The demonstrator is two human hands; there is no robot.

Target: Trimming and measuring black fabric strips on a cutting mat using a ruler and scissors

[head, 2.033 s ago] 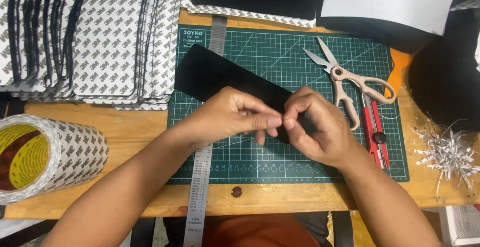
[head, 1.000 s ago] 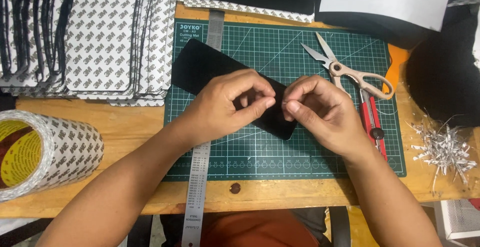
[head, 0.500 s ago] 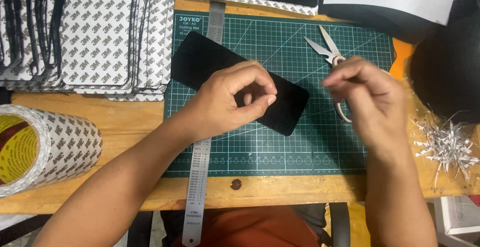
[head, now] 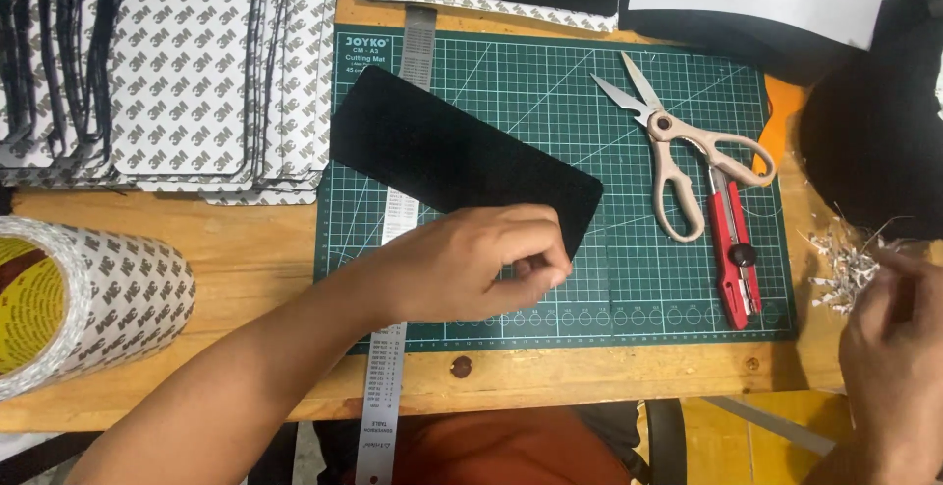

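Observation:
A black rectangular strip point(head: 462, 156) lies slantwise on the green cutting mat point(head: 629, 279). My left hand point(head: 471, 269) rests on the strip's near right end, thumb and fingers pinched at its lower edge. My right hand point(head: 894, 348) is far off at the right edge of the table, blurred, beside a small pile of white paper shreds point(head: 845, 259). Whether it holds a scrap does not show.
Beige-handled scissors point(head: 678, 151) and a red utility knife point(head: 732, 249) lie on the mat's right side. A steel ruler point(head: 388, 387) runs under the mat's left part. A big roll of tape point(head: 88, 298) sits at left, stacks of patterned backing sheets point(head: 157, 63) behind it.
Both hands were pinched together at the strip's right end. My right hand has since pulled away to the right, down to the shred pile. The left hand stays on the strip.

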